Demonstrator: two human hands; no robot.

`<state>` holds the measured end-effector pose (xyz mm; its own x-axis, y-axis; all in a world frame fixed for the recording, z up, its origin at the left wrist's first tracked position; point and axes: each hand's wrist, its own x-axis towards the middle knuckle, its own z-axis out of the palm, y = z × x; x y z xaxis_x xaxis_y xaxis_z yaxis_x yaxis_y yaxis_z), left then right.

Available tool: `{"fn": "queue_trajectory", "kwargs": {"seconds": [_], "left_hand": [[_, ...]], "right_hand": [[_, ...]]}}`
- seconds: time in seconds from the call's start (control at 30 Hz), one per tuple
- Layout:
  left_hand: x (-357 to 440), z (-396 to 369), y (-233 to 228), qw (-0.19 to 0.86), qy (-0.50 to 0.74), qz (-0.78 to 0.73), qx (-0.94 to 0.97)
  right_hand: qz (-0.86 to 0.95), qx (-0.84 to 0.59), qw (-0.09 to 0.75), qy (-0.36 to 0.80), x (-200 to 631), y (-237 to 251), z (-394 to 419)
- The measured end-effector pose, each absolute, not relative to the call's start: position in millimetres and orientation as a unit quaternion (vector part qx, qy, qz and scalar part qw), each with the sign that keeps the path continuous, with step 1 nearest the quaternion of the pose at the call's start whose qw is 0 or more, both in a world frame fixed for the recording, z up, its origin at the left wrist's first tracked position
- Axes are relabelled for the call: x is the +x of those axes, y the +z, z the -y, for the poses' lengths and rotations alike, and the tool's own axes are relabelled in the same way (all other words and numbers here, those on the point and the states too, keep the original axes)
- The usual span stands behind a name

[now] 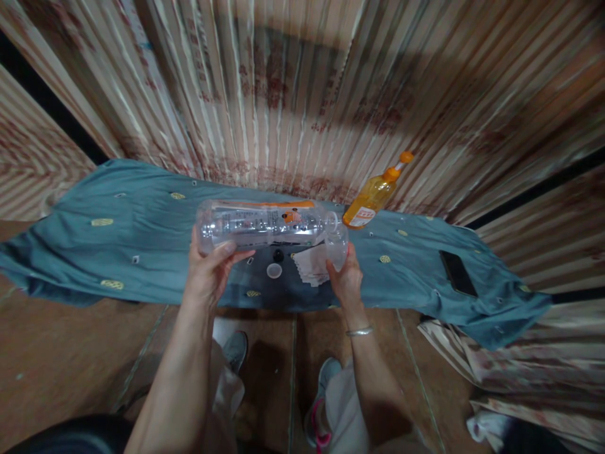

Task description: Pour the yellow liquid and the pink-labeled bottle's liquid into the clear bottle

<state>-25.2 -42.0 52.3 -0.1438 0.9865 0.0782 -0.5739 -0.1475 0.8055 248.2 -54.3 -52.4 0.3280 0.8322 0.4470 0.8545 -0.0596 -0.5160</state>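
Bottle (265, 225) lies tipped in left-hand fingers (222, 249), right fingers (336, 268) gripping cup (337, 244); cap (274, 270) below.

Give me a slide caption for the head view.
Left hand tips a clear bottle sideways into a cup held by the right hand.

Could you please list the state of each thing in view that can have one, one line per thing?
clear bottle: uncapped, held on its side, mouth at the cup.
small clear cup: held upright at the bottle mouth.
left hand: gripping the clear bottle's base end.
right hand: gripping the cup.
white cap: off, lying on the cloth.
orange bottle: capped, standing by the curtain.
phone: face up, screen dark.
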Motion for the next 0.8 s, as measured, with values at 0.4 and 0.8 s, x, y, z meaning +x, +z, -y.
{"fn": "queue_trajectory", "kwargs": {"seconds": [0.4,0.8], "left_hand": [[-25.9,42.6,51.5,0.571,0.683,-0.314,0.33],[-25.6,42.3,51.4,0.572,0.683,-0.316,0.327]], "right_hand": [[0.583,-0.723,0.37,-0.028,249.9,-57.6,53.1],[0.581,-0.726,0.368,-0.022,249.8,-54.9,53.3]]}}
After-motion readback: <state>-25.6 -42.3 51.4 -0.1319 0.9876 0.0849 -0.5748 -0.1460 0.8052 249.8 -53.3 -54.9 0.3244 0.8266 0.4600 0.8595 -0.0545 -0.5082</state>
